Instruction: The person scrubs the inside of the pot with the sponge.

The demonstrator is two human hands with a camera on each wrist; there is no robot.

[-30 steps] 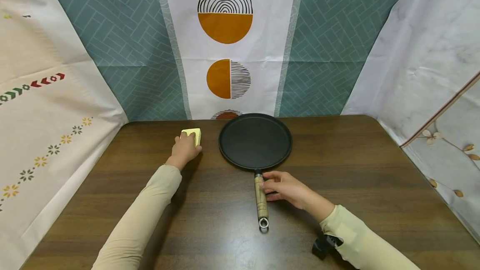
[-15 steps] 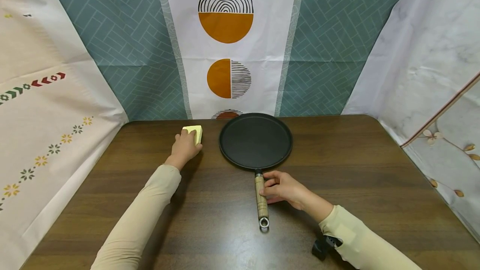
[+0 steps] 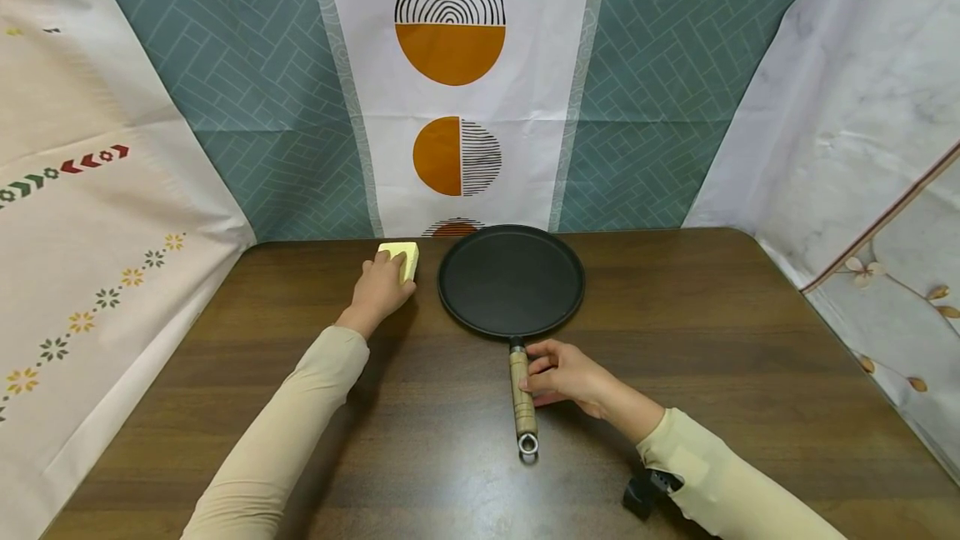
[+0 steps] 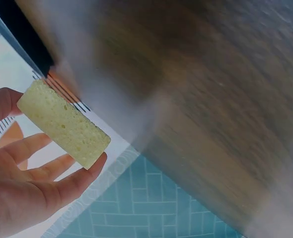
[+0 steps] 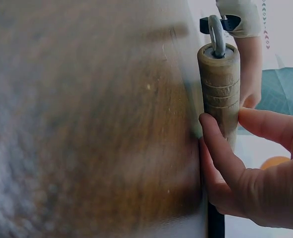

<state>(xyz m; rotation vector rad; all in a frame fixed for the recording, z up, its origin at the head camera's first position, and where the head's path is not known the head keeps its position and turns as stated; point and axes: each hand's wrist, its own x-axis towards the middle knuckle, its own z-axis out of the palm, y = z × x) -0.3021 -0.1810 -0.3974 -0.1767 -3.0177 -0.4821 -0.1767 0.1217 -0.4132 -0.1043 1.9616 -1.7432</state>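
Note:
A pale yellow sponge (image 3: 399,250) is in my left hand (image 3: 380,290), at the far side of the table and left of the pan. In the left wrist view the thumb and fingertips pinch the porous sponge (image 4: 63,126) by its opposite ends. The round black flat frying pan (image 3: 512,282) lies on the table, its wooden handle (image 3: 523,407) pointing towards me. My right hand (image 3: 576,380) holds that handle near the pan. The right wrist view has the thumb on one side of the handle (image 5: 221,89) and fingers on the other.
The brown wooden table (image 3: 712,332) meets a patterned cloth backdrop (image 3: 652,107) just behind the pan and sponge. Patterned white cloths hang at both sides. A black wrist device (image 3: 647,493) sits under the right sleeve. A metal ring (image 3: 528,445) ends the handle.
My left hand has moved the sponge a little to the right and away from me, closer to the pan. The right fingers have drawn in slightly at the handle; the pan stays put.

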